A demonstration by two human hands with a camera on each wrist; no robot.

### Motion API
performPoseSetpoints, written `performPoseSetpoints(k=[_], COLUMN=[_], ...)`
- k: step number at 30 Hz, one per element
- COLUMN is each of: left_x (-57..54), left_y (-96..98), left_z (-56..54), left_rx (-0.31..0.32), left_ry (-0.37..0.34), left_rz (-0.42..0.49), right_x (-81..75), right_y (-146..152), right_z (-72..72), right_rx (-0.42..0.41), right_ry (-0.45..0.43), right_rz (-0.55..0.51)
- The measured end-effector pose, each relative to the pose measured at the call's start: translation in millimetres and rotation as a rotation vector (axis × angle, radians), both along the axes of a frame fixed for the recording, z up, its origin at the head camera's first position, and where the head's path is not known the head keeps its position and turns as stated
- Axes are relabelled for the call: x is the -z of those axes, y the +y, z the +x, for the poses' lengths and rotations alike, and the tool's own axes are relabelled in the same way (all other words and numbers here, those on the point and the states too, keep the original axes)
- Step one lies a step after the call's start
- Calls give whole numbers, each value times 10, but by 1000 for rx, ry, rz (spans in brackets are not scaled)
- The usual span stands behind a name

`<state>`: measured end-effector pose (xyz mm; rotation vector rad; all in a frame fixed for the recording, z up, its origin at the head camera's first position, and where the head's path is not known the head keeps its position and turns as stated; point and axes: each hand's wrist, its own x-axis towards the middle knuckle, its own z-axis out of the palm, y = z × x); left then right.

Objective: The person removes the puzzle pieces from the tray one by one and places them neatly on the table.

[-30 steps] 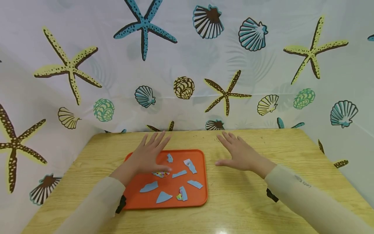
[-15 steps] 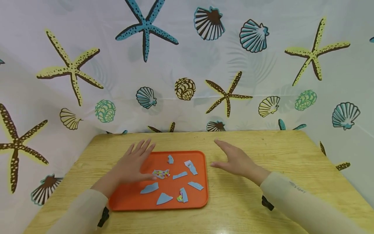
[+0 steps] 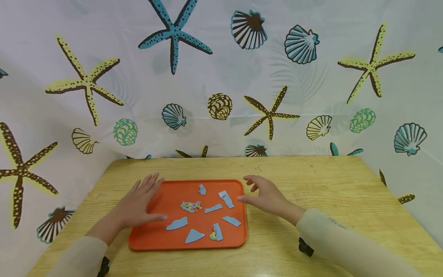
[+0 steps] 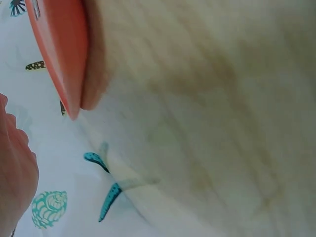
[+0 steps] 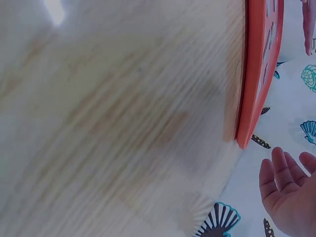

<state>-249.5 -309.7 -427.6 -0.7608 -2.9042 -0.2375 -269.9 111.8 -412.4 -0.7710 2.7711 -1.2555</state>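
Note:
An orange tray (image 3: pixel 149 238) lies on the table, with several flat, irregular pale blue pieces spread over it, perhaps torn paper. One piece with a multicoloured pattern (image 3: pixel 191 207) is near the middle, and another with a small coloured patch (image 3: pixel 216 232) is close to the front edge. My left hand (image 3: pixel 135 207) hovers over the tray's left side, fingers spread and holding nothing. At the tray's right edge is my right hand (image 3: pixel 267 197), its fingers loosely bent and nothing between them; the thumb points toward a pale blue strip with a whitish end (image 3: pixel 226 199).
The wooden table (image 3: pixel 304 181) extends on both sides of the tray. White cloth (image 3: pixel 207 80) printed with starfish and shells hangs behind and along the sides. A dark wrist device (image 3: pixel 306 247) shows under the right sleeve.
My left hand has moved left and toward me, uncovering the multicoloured piece. My right hand has come left to the tray's edge, its fingers bending more. The pieces stay in place.

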Motion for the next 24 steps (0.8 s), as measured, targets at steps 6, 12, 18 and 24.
performPoseSetpoints(k=[6, 12, 18, 24], left_x=[58, 102, 137, 175], left_y=[-155, -316, -443, -452], left_z=[58, 130, 181, 211], left_rx=[-24, -47, -59, -90], left_ry=[-17, -29, -56, -132], left_rz=[33, 20, 14, 87], right_x=[45, 85, 163, 190], right_y=[-136, -275, -351, -395], right_z=[11, 31, 21, 18], right_rx=[23, 39, 41, 50], right_ry=[-59, -63, -48, -40], right_rz=[-41, -5, 43, 71])
